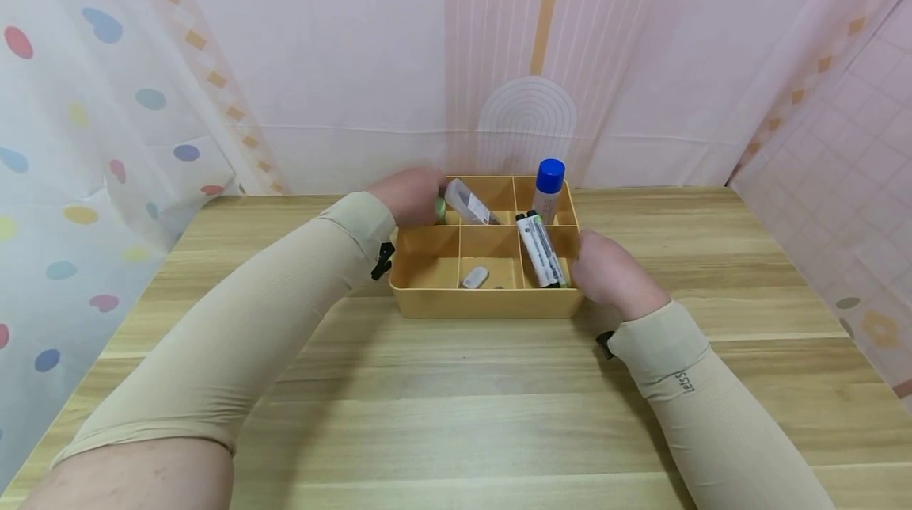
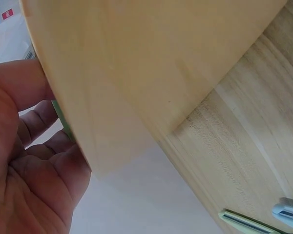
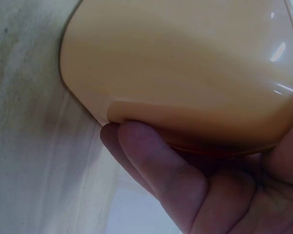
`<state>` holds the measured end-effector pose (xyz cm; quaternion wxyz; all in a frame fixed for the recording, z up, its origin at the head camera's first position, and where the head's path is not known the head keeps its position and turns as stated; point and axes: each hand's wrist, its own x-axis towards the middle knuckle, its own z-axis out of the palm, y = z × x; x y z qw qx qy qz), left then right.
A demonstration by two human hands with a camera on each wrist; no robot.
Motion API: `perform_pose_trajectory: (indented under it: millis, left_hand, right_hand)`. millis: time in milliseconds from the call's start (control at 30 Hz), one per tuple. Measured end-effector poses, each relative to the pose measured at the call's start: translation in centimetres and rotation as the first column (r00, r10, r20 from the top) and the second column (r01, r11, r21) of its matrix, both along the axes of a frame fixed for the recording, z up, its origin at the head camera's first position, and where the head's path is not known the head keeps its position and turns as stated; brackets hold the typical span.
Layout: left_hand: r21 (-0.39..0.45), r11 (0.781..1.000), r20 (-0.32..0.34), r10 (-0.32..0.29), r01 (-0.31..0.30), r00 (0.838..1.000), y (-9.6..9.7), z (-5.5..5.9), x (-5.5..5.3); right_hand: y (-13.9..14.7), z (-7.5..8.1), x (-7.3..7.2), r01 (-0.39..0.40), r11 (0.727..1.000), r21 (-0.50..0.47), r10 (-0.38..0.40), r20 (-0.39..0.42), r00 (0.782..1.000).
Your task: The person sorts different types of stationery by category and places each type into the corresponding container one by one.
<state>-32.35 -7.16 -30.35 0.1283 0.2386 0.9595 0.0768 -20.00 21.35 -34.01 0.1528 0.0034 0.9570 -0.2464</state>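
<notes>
A yellow divided desk organizer stands on the wooden table. My left hand reaches into its back-left compartment, with a small green object between thumb and fingers. In the left wrist view the organizer's wall hides most of that green object, so I cannot tell its kind. My right hand grips the right side of the organizer; its fingers lie against the outer wall. Two white markers lean in the front-right compartment. A grey-white eraser lies in the front-middle one.
A blue-capped bottle stands in the back-right compartment, and a clear labelled item leans in the back-middle one. Pale green and blue slim items lie on the table. A patterned curtain hangs behind.
</notes>
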Motion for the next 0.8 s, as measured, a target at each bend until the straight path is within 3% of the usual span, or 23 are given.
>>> perform_pose_trajectory:
  millis: [333, 800]
  left_hand:
    - [-0.009, 1.000, -0.010, 0.009, -0.009, 1.000, 0.2, -1.1, -1.1]
    - [-0.011, 1.000, -0.011, -0.007, 0.007, 1.000, 0.4, -1.7, -1.2]
  right_hand:
    - [0.0, 0.2, 0.1, 0.017, 1.000, -0.008, -0.017, 0.025, 1.000]
    - [0.0, 0.4, 0.1, 0.018, 1.000, -0.011, -0.018, 0.035, 0.999]
